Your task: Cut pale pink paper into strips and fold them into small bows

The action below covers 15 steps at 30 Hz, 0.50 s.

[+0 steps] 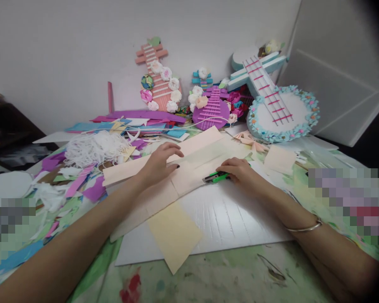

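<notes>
My left hand (159, 164) is at the left part of a pale peach sheet (158, 195), thumb and fingers apart. It holds nothing that I can make out. A see-through, faintly green strip (205, 153) crosses the sheet beside its fingertips; its exact kind is unclear. In my right hand (238, 172) is a green utility knife (216, 177), lying low over the sheet's right part with its metal tip pointing left. Beneath the sheet is a white board (227, 214) scored with several cut lines. A cream paper piece (175, 235) overhangs the board's front edge.
Decorated lute-shaped crafts, one pink (164, 92), one purple (211, 111) and one light blue (281, 109), lean along the back wall. Left of the board lie a heap of white string (94, 149) and coloured scraps (94, 189). A small peach square (279, 159) rests at the right.
</notes>
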Available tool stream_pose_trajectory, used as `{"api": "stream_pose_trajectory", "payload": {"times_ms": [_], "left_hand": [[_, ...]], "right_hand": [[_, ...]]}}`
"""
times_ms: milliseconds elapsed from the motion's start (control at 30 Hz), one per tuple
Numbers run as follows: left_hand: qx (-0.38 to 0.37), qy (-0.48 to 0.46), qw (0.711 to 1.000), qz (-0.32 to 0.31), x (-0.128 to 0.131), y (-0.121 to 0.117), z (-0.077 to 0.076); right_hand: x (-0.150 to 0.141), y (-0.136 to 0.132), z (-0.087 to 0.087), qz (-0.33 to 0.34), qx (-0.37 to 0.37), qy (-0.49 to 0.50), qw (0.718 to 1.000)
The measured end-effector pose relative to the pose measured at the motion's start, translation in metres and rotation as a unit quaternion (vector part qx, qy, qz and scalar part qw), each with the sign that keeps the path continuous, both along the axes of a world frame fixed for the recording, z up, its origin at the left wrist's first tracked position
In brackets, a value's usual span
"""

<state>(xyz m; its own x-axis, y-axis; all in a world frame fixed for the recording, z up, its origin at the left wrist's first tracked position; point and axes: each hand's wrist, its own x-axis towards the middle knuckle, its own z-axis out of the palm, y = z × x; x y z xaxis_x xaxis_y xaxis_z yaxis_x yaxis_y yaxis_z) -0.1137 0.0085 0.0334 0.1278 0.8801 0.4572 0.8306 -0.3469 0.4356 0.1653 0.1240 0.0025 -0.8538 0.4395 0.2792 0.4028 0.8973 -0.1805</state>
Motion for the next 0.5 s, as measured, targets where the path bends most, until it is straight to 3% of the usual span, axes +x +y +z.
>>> {"api": "stream_pose_trajectory", "payload": {"times_ms": [100,167,333,500], "left_hand": [[-0.093,-0.014,0.981,-0.172,0.013,-0.005,0.007],[-0.139,-0.012,0.963,-0.228,0.019,-0.008,0.003],[-0.166,-0.014,0.969,-0.181,0.018,-0.010,-0.013],[-0.168,0.012,0.971,-0.167,0.011,-0.010,-0.015]], "right_hand": [[0.000,0.000,0.000,-0.002,0.001,-0.001,1.000],[-0.001,0.001,-0.001,0.002,0.008,0.003,1.000],[-0.001,0.001,-0.006,-0.006,0.035,0.021,0.999],[0.000,0.000,-0.005,-0.003,0.036,0.019,0.999]]}}
